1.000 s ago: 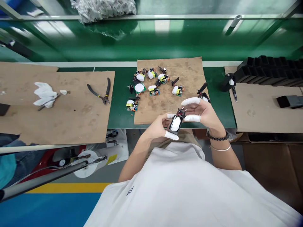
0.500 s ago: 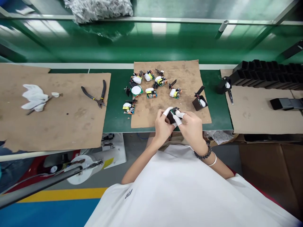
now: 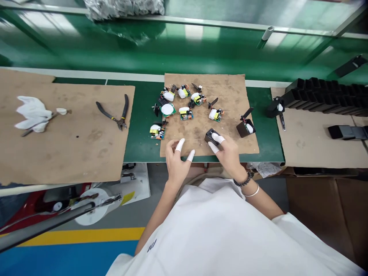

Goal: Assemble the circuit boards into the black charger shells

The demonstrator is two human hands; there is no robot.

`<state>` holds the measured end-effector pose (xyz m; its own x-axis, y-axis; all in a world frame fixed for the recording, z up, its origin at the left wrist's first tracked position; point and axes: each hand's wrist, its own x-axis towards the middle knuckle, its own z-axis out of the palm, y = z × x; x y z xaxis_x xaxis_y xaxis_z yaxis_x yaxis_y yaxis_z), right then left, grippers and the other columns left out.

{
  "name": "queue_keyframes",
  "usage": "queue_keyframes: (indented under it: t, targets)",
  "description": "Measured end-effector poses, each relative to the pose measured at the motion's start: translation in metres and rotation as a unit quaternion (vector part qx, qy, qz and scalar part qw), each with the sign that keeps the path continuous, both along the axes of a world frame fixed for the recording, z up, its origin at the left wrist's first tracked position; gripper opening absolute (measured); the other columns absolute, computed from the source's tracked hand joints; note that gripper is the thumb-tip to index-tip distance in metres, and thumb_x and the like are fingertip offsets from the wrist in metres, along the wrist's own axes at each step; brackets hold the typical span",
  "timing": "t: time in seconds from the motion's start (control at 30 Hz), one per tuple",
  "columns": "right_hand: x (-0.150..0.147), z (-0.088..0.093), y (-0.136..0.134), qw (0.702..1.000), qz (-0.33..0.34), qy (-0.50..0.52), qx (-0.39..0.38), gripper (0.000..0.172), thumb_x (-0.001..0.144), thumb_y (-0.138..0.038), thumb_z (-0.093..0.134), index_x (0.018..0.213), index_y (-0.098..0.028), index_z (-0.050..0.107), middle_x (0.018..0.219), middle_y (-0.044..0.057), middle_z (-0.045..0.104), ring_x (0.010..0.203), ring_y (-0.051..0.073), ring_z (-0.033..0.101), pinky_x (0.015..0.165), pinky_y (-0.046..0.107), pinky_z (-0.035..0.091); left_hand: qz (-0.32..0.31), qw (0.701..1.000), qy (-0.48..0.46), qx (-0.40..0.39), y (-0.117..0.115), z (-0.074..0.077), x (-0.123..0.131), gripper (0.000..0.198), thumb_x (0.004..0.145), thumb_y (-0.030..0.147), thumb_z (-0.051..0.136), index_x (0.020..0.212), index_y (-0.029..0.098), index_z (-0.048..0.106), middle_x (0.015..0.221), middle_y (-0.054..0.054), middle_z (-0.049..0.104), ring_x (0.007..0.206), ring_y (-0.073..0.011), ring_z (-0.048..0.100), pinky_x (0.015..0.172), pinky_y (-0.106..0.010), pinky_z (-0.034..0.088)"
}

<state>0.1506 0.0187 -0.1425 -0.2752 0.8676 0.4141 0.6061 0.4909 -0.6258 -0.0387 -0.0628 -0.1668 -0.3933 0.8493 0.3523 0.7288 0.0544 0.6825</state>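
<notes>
My right hand [image 3: 227,151], with white finger cots on the thumb and a fingertip, grips a small black plastic housing [image 3: 211,136] over the cardboard sheet [image 3: 198,147]. My left hand [image 3: 177,161] is apart from it, thumb and fingers spread, holding nothing; it too wears white finger cots. Ahead of both hands lie several small circuit boards [image 3: 186,113] with yellow and white parts. To the right of my right hand stands an open black housing [image 3: 244,129] with a board part and a black piece sticking out of its top.
Cutting pliers [image 3: 120,123] and a white glove [image 3: 34,113] lie on cardboard at the left. Rows of black housings [image 3: 324,97] fill the back right, with a black pen-like tool [image 3: 282,122] nearby. Crumpled plastic bags [image 3: 123,8] sit on the upper ledge.
My left hand has let go of the black housing and moved left, its fingers opening. My right hand keeps the housing, now lower on the cardboard. The view has shifted slightly.
</notes>
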Motion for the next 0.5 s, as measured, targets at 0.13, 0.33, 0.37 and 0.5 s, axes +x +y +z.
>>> queue_keyframes:
  t: [0.13,0.33,0.37,0.5]
  targets:
    - [-0.002,-0.003,-0.002,1.000,-0.016,-0.019,-0.019,0.025,0.099,-0.036,0.061,0.117,-0.025,0.075,0.116,0.014,0.075,0.108,0.032,0.071,0.095,0.050,0.060,-0.003,1.000,-0.005,-0.001,0.000,0.001,0.000,0.040,0.093,0.034,0.070,0.131,0.021,0.066,0.129,-0.013,0.058,0.121,-0.0272,0.063,0.111,-0.047,0.051]
    - [-0.003,-0.008,-0.002,0.998,0.007,-0.041,-0.050,0.022,0.095,-0.033,0.066,0.112,-0.023,0.076,0.110,0.014,0.078,0.102,0.033,0.073,0.093,0.052,0.060,-0.112,0.988,-0.100,-0.042,0.011,0.011,0.013,0.069,0.087,0.032,0.076,0.150,0.026,0.050,0.143,-0.013,0.057,0.139,-0.0303,0.056,0.119,-0.049,0.046]
    - [-0.001,-0.006,-0.002,0.998,0.015,-0.033,-0.057,0.024,0.094,-0.032,0.067,0.115,-0.024,0.075,0.114,0.014,0.078,0.106,0.033,0.073,0.096,0.052,0.060,-0.151,0.980,-0.125,-0.038,0.016,0.011,0.016,0.078,0.086,0.033,0.077,0.156,0.027,0.043,0.149,-0.014,0.055,0.143,-0.0304,0.053,0.120,-0.048,0.046]
    - [0.007,0.003,-0.003,0.990,0.048,0.050,-0.120,0.040,0.092,-0.029,0.067,0.132,-0.024,0.068,0.134,0.011,0.075,0.125,0.030,0.071,0.110,0.050,0.056,-0.291,0.937,-0.195,-0.022,0.042,0.016,0.019,0.091,0.085,0.033,0.080,0.163,0.027,0.034,0.165,-0.016,0.044,0.152,-0.0305,0.046,0.125,-0.046,0.042]
